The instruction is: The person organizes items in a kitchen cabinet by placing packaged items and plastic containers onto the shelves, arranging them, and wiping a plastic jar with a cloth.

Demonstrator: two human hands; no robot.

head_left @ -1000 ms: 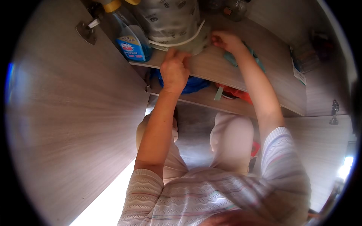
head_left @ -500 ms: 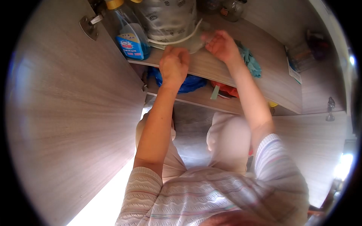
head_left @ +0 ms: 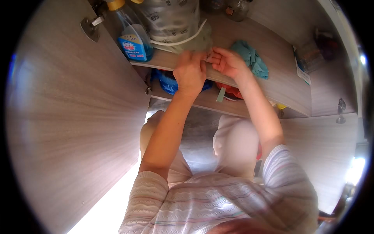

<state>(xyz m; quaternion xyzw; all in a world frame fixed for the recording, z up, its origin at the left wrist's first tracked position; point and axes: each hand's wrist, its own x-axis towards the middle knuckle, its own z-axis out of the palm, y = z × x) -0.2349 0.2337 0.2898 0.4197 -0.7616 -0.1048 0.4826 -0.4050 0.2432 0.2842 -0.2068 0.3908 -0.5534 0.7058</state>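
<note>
A translucent container (head_left: 171, 23) with dark printed marks and a white band-like handle (head_left: 183, 41) stands on the cabinet shelf. Clear plastic (head_left: 200, 41), apparently a bag, spreads from its base toward my hands. My left hand (head_left: 190, 74) is closed at the front of it, its fingertips partly hidden behind the knuckles. Just to the right, my right hand (head_left: 229, 64) pinches the plastic's edge between thumb and fingers, palm turned up. The two hands nearly touch at the fingertips. Right behind my right hand lies a crumpled teal cloth (head_left: 253, 58).
A spray bottle of blue liquid (head_left: 134, 45) stands at the shelf's left end. Glass jars (head_left: 237, 9) sit at the back. Below are a blue plastic bag (head_left: 167, 82) and a red item (head_left: 230, 90). Cabinet doors (head_left: 74, 117) flank both sides.
My left hand has moved right and slightly down. My right hand has come lower, closer to my left. The clear plastic beside the container has shifted, and more of the teal cloth shows.
</note>
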